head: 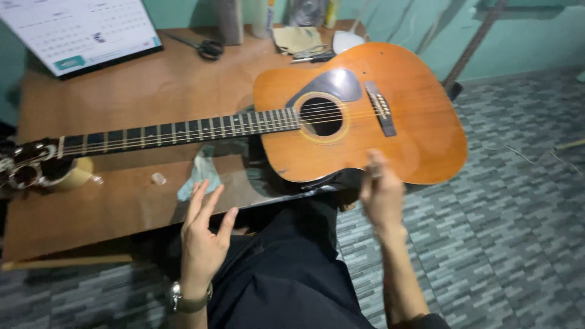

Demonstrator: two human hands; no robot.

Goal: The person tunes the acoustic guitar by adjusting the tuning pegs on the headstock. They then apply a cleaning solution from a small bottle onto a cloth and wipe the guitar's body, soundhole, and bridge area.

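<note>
Below guitar (365,116): left hand (204,240) spread, empty; right hand (381,195) blurred, grip unclear; white calendar (79,30) upper-left.

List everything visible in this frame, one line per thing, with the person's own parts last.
Acoustic guitar with orange-brown wooden body: one, lying flat across the table, body overhanging its right edge.
Brown wooden table: one, left half of view.
White desk calendar: one, table's far left corner.
Black-handled scissors: one, far edge.
Pale teal cloth: one, crumpled under the guitar neck.
Small clear cap: one, left of the cloth.
Grey patterned tile floor: right and below.
Silver wristwatch: one, left wrist.
Left hand: open, empty, near table edge.
Right hand: blurred, beside guitar body.
</note>
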